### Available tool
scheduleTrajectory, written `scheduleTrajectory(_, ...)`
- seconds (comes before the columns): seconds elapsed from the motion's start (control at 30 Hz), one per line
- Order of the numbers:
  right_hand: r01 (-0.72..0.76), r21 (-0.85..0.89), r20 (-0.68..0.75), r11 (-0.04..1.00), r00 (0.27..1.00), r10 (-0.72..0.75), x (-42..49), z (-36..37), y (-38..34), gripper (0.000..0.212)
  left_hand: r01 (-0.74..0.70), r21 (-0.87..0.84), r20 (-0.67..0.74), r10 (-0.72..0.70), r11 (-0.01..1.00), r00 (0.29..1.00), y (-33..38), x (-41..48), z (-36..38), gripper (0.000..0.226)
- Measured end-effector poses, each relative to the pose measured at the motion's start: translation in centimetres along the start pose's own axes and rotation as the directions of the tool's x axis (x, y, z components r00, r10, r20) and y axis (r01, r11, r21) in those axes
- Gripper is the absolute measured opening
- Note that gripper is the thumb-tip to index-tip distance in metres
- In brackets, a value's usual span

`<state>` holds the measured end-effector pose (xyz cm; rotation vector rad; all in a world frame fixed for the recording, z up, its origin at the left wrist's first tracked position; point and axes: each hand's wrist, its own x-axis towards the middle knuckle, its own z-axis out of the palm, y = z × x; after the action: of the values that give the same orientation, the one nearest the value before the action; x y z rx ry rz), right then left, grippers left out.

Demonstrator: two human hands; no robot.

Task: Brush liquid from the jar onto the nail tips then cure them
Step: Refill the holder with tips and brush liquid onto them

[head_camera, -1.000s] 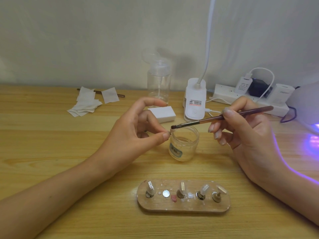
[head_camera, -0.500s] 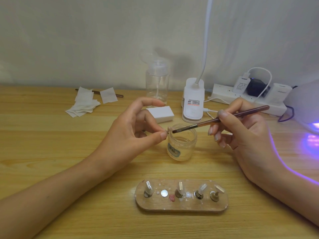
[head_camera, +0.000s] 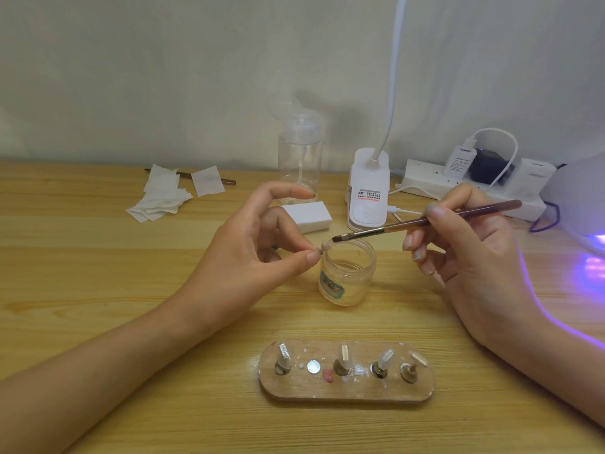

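The left hand (head_camera: 248,253) pinches a small pale nail tip (head_camera: 325,248) in its fingers, right at the left rim of the small clear glass jar (head_camera: 347,276), which stands open on the light wooden counter (head_camera: 98,290). The right hand (head_camera: 468,253) grips a slim brown-handled brush (head_camera: 425,221) in its fingers, the bristles at or just beside the nail tip. An oval wooden stand (head_camera: 347,393) holding more tips lies nearer the person.

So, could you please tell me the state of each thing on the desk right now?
Jar: upright, lid off, liquid inside.
Left hand: pinching a nail tip by the jar's rim.
Right hand: holding the brush, bristles close to that tip.
Clear bottle: upright, cap flipped open.
Curing lamp: switched on, glowing purple.
Wooden stand: lying flat, four tips mounted.
Power strip: chargers plugged in.
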<state>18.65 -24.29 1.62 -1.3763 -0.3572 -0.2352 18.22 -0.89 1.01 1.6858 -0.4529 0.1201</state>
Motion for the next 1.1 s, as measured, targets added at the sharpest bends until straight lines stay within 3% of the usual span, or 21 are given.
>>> scheduleTrajectory(0.13,0.015,0.003,0.076,1.0,0.997,-0.015,-0.11,0.31,-0.07,0.012,0.003,0.008,-0.008,-0.003,1.0,1.0,0.08,0.0,0.03,0.053)
scheduleTrajectory(0.33,-0.019,-0.027,-0.002,0.999,1.0,0.019,-0.06,-0.12,0.06,0.013,0.004,0.017,-0.01,-0.004,1.0,1.0,0.11,0.0,0.12,0.052)
scheduleTrajectory(0.5,-0.007,-0.001,0.066,1.0,0.998,0.007,-0.14,0.22,-0.04,0.013,-0.017,0.048,-0.013,0.018,0.999,1.0,0.11,-0.01,0.1,0.052)
scheduleTrajectory(0.7,-0.021,-0.004,0.004,1.0,1.0,0.021,-0.04,-0.1,0.04,0.016,-0.032,0.06,-0.014,0.033,0.998,0.999,-0.03,0.03,0.09,0.053)
scheduleTrajectory(0.9,-0.042,0.016,0.055,0.999,0.998,0.041,-0.04,0.17,0.03,0.014,-0.057,0.068,-0.011,0.057,0.996,0.998,-0.2,0.09,-0.05,0.051)
scheduleTrajectory(1.1,-0.024,0.034,0.02,0.999,1.0,0.023,0.04,-0.05,-0.06,0.018,-0.136,0.169,-0.018,0.141,0.976,0.99,-0.29,-0.14,0.06,0.048)
